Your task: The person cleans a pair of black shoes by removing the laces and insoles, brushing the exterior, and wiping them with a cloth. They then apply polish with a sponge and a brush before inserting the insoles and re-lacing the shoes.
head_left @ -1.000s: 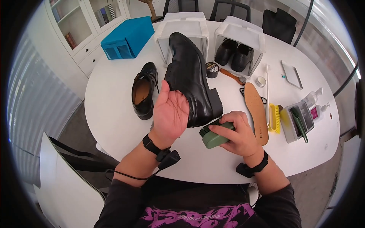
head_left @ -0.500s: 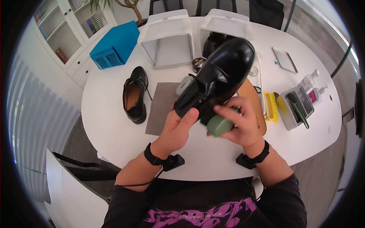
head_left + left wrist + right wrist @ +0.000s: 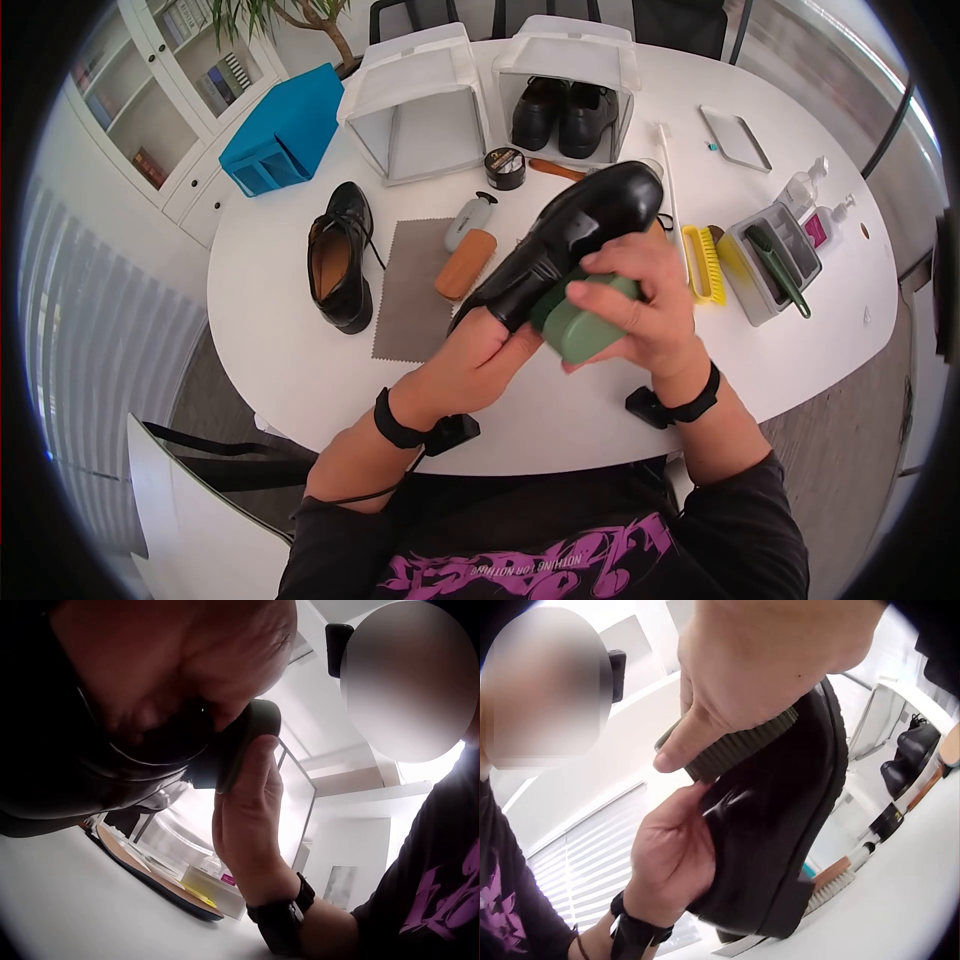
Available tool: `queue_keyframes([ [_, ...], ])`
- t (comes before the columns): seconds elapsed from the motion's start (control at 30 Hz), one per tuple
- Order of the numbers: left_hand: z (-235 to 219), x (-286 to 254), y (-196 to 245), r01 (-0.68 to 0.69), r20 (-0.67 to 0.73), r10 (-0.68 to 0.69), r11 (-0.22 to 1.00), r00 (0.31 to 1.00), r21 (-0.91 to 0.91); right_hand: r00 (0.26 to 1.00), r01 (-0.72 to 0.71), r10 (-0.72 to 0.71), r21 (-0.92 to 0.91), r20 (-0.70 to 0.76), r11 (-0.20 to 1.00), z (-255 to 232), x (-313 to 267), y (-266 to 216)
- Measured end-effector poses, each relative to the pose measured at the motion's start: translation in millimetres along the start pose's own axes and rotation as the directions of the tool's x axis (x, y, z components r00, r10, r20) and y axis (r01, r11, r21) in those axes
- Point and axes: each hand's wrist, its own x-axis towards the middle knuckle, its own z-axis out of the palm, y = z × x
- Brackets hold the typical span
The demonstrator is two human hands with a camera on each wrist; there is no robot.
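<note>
A black leather shoe [image 3: 560,230] is held up over the table, toe toward the far right. My left hand [image 3: 470,365] holds it at the heel end, and the right wrist view shows that hand's fingers reaching into the shoe's opening. My right hand [image 3: 650,310] grips a green-backed shoe brush [image 3: 585,325] from above. Its dark bristles [image 3: 739,750] lie against the shoe's upper near the opening. The matching laced shoe [image 3: 340,265] stands on the table to the left.
Between the shoes lie a grey cloth [image 3: 405,290], a wooden-backed brush [image 3: 467,265] and a grey bottle [image 3: 465,225]. Behind are a polish tin [image 3: 505,168] and two clear-fronted boxes, one holding black shoes [image 3: 585,120]. A yellow brush [image 3: 705,265] and grey caddy [image 3: 775,300] stand right.
The shoe has turned and tipped lower, its toe swinging from up and away to the far right. The left hand went from an open palm to holding it. The brush moved from the heel to the upper.
</note>
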Motion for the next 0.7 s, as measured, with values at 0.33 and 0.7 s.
queue_keyframes([
  [0.33,-3,-5,-5,0.164,0.213,-0.211,0.962,0.954,0.221,0.984,-0.081,0.096,-0.104,0.151,0.991,-22,10,17],
  [0.7,-12,-10,-18,0.203,0.173,-0.202,0.979,0.964,0.012,0.941,-0.336,0.307,-0.283,-0.141,0.899,-17,-4,33],
])
